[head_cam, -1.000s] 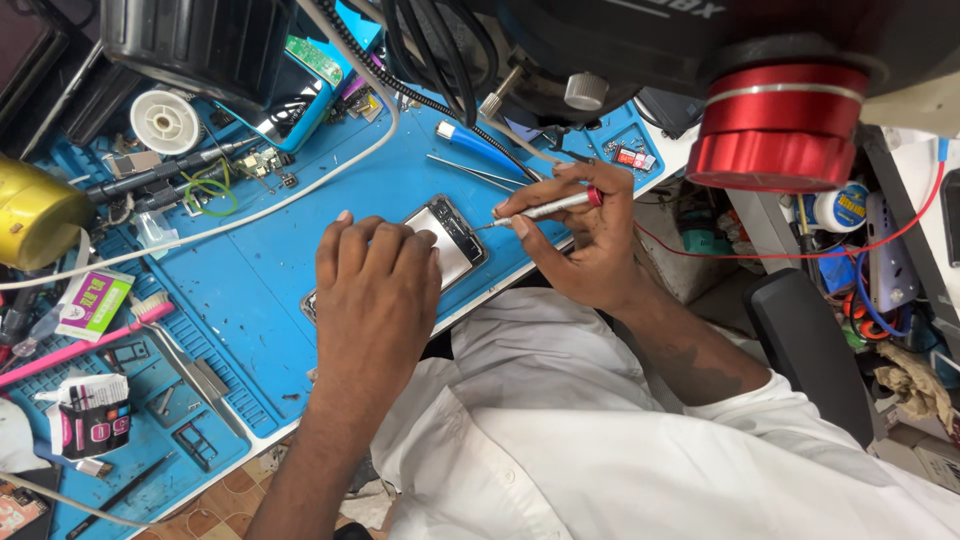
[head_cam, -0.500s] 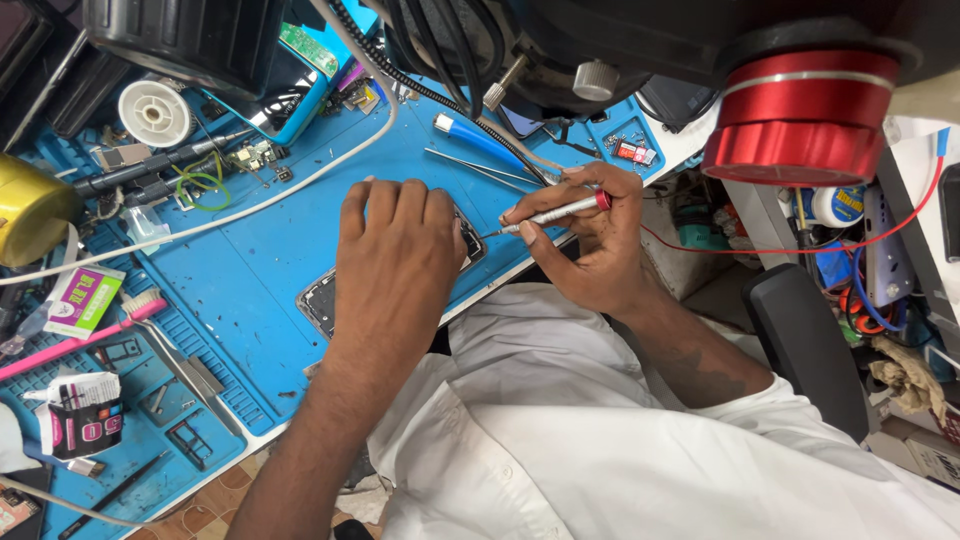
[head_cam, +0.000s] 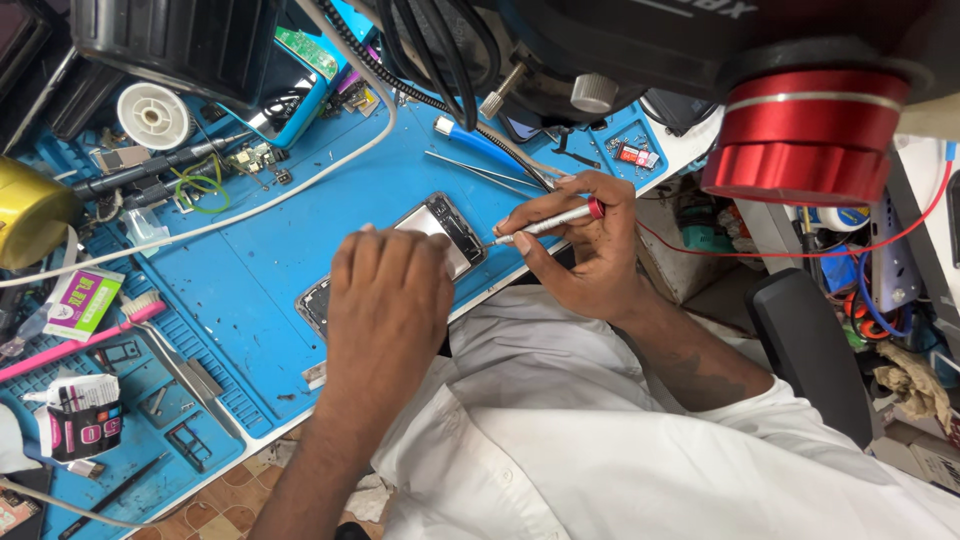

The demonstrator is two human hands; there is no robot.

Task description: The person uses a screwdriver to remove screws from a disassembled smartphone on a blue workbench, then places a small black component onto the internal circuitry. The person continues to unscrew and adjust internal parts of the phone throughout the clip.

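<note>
The left hand lies flat, fingers together, pressing the opened smartphone onto the blue repair mat. The right hand pinches a precision screwdriver, tip at the phone's edge. Slippage could gouge internal components.

Person w/ bare forearms, white shirt, short sleeves, buttoned front.

Phone: its middle lies hidden under the left hand; only two ends show.
Screwdriver: tip too small to tell if it touches the phone.
Yellow tub: cut off by the left edge.
Mat: far corner hidden under the black microscope.
</note>
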